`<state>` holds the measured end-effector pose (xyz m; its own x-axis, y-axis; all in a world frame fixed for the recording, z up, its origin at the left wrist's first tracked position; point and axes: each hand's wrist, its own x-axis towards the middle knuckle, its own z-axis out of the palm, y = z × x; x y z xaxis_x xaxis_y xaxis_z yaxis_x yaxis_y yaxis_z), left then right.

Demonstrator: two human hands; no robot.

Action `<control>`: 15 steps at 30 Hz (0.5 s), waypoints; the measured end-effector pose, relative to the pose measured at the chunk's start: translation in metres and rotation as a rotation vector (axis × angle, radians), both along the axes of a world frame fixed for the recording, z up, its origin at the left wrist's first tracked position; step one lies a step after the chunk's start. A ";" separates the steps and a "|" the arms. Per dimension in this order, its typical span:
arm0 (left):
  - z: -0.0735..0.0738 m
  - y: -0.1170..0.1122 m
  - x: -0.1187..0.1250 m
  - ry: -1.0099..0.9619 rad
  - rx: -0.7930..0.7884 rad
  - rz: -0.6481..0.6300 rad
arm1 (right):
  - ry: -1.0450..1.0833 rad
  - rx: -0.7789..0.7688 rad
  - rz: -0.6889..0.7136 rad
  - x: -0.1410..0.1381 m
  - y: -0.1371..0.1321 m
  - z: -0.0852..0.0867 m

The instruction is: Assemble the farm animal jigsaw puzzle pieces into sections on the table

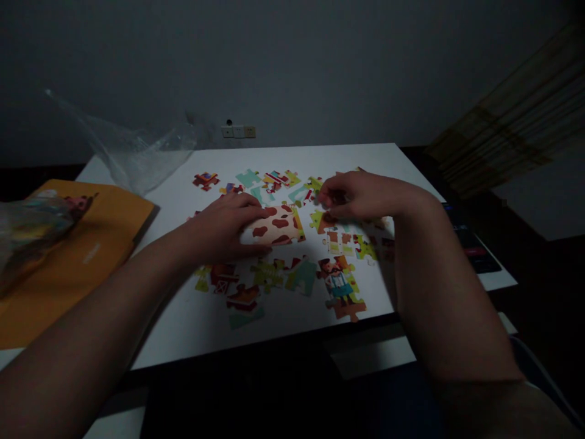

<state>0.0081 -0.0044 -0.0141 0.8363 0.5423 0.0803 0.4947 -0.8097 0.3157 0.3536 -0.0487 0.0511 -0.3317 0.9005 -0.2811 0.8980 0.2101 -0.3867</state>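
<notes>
Colourful jigsaw pieces lie scattered over a white table. My left hand lies mostly flat on the table, its fingers pressed on the edge of a joined cow-patterned section, cream with brown spots. My right hand hovers just right of that section, fingers curled in a pinch over a small orange and green piece. Nearer me lie a farmer-figure piece, a teal piece and a red barn piece. Several more pieces lie at the far side.
An orange puzzle box lid sits at the left with a plastic bag of pieces on it. A clear plastic bag lies at the back left. A dark flat object rests at the table's right edge. Wall sockets sit behind.
</notes>
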 end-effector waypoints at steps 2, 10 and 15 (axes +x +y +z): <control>-0.001 0.000 0.000 0.001 0.002 0.001 | -0.051 -0.022 0.029 0.004 -0.002 0.001; 0.003 -0.002 -0.001 0.009 -0.015 -0.003 | -0.086 -0.082 0.044 0.000 0.003 -0.015; 0.012 0.001 -0.001 -0.065 -0.050 0.012 | -0.052 -0.018 0.004 -0.002 0.001 -0.021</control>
